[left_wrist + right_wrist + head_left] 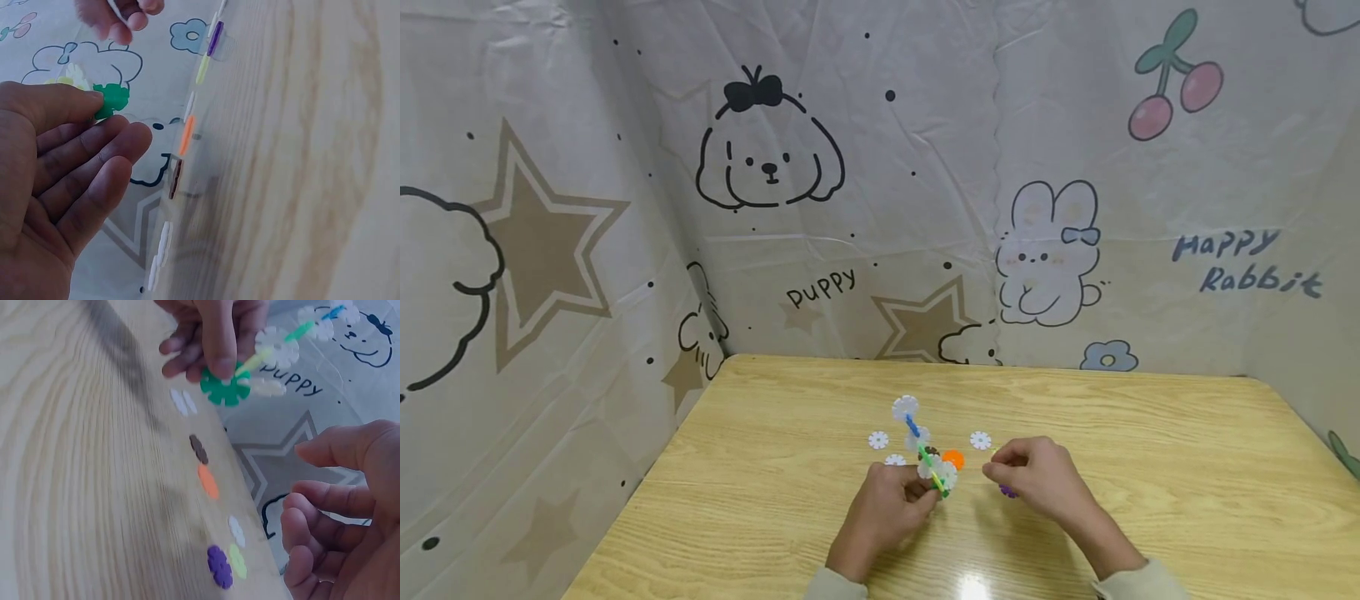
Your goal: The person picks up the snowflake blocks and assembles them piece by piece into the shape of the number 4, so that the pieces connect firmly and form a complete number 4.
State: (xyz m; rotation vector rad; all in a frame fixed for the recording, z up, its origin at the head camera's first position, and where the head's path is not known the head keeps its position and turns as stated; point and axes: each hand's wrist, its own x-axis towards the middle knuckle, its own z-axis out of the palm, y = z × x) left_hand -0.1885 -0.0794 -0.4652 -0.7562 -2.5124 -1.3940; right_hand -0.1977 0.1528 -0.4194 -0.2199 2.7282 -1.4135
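My left hand (pixel 886 510) pinches a green notched plastic disc (pixel 220 394) between thumb and fingers. That disc is the near end of a chain of interlocking snowflake discs, with yellow, white, light green and blue (pixel 912 426) pieces slotted edge to edge. A white disc (pixel 906 407) forms the chain's far end. To the right, my right hand (pixel 1048 482) hovers over the table, apart from the chain. Its thumb and index finger stand apart in the right wrist view, with nothing between them. A purple disc (pixel 1008 492) lies beneath it, partly hidden in the head view.
Loose discs lie flat on the wooden table (pixel 737 500): orange (pixel 208 481), brown (pixel 199 449), yellow-green (pixel 237 560) and several white ones (pixel 980 440). A printed cloth (pixel 887 167) hangs behind the table's back edge and along its left side.
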